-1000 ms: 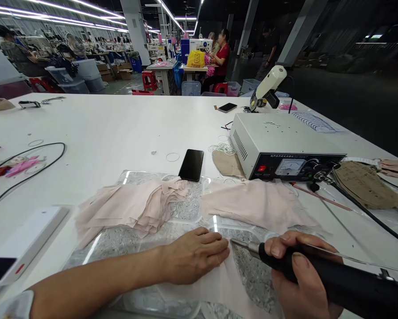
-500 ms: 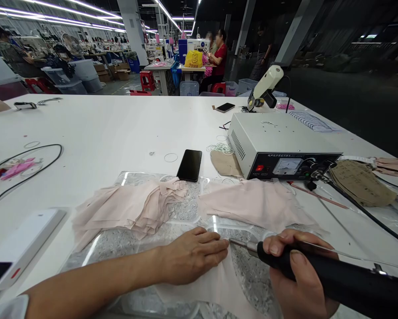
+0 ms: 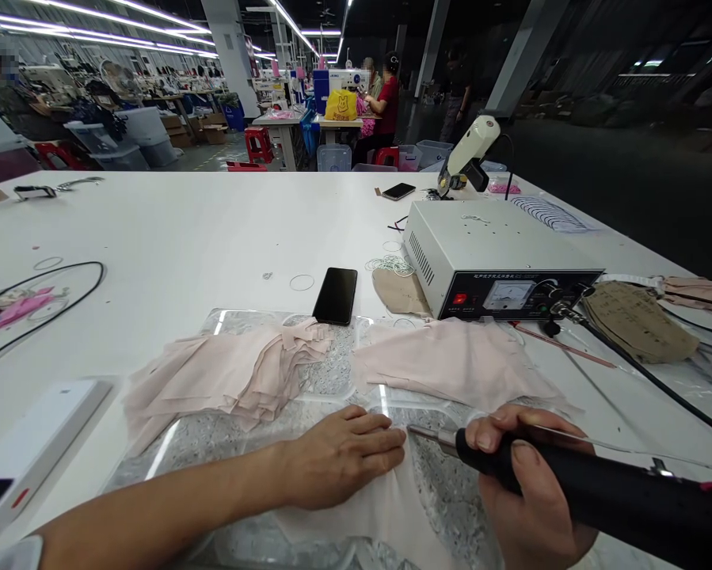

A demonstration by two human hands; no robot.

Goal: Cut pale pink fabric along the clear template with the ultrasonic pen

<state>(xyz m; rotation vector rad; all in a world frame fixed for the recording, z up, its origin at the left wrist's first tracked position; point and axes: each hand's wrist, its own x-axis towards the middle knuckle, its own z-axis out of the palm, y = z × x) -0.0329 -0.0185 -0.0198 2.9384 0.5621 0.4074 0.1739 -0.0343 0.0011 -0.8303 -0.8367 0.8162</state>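
Note:
My left hand (image 3: pixel 347 457) lies flat, fingers stretched out, on a pale pink fabric piece (image 3: pixel 385 511) in front of me. In my right hand (image 3: pixel 531 483) is the thick black handle of an ultrasonic welding handpiece (image 3: pixel 617 499). Its narrow metal tip (image 3: pixel 424 432) points left and meets the fabric's edge just beside my left fingertips; whether it presses down I cannot tell. Beyond my left hand rests a stack of pale pink fabric pieces (image 3: pixel 225 368). More such pieces (image 3: pixel 444 356) lie to its right. A clear, speckled board (image 3: pixel 332 380) is underneath.
A grey control box (image 3: pixel 504 237) stands at right, its black cable (image 3: pixel 646 364) running toward the right edge. A phone (image 3: pixel 336 295) lies beyond the fabric. A white device (image 3: pixel 40 443) sits at left, near a looped black cable (image 3: pixel 97 277). Co-workers sit and stand farther back.
The whole view has shifted slightly to the left. Both hands, the handpiece tip and the fabric keep nearly the same positions relative to each other.

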